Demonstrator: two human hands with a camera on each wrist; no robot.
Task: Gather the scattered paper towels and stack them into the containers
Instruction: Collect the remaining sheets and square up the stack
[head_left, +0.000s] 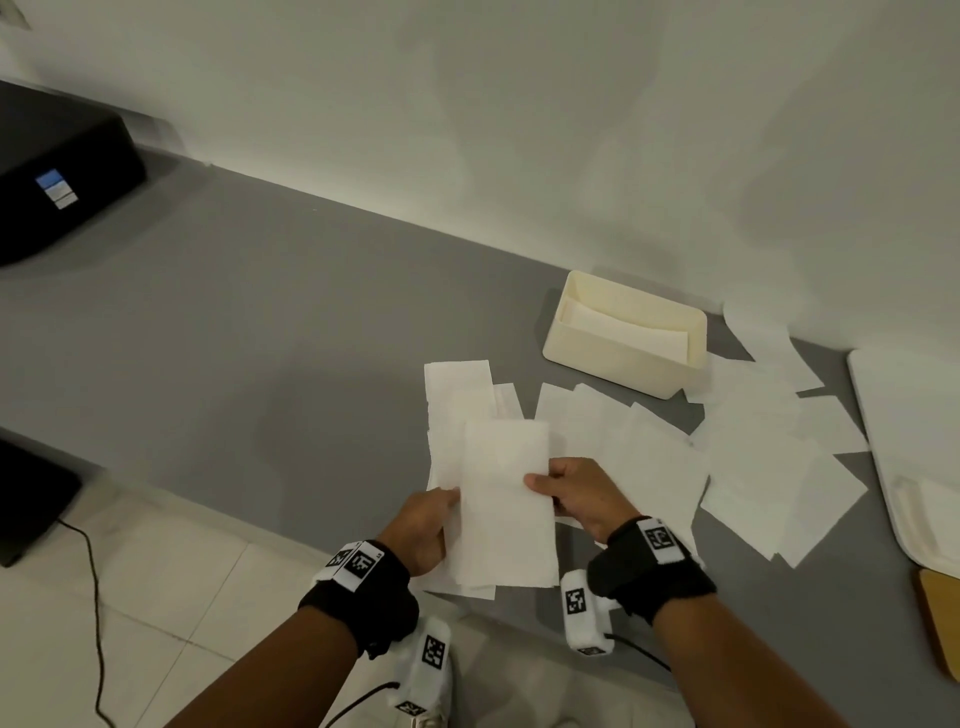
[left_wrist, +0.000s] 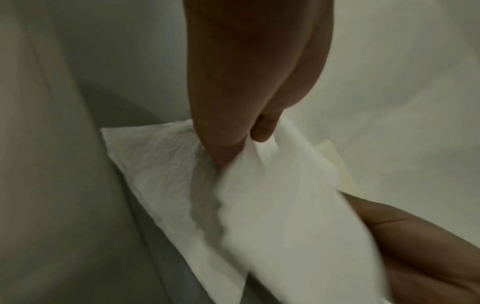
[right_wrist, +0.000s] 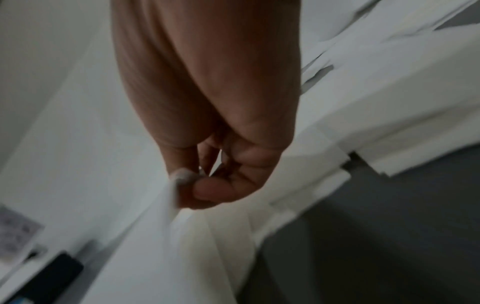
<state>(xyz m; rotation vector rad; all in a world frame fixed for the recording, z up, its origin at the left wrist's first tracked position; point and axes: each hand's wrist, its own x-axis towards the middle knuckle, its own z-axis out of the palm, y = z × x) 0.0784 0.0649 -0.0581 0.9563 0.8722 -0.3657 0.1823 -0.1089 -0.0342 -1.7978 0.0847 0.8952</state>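
I hold a small stack of white paper towels (head_left: 506, 499) above the near edge of the grey table (head_left: 260, 332). My left hand (head_left: 423, 525) grips its left edge, fingers under and thumb on the side (left_wrist: 233, 148). My right hand (head_left: 571, 493) pinches its right edge between thumb and fingers (right_wrist: 192, 185). More loose paper towels (head_left: 727, 457) lie scattered on the table to the right and behind the stack. A cream container (head_left: 623, 332) stands further back, with towels inside it.
A white tray (head_left: 893, 441) lies at the right edge with a second cream container (head_left: 930, 514) on it, and a wooden board (head_left: 940, 623) is near it. A black machine (head_left: 57, 171) sits at the far left. A wall runs behind the table.
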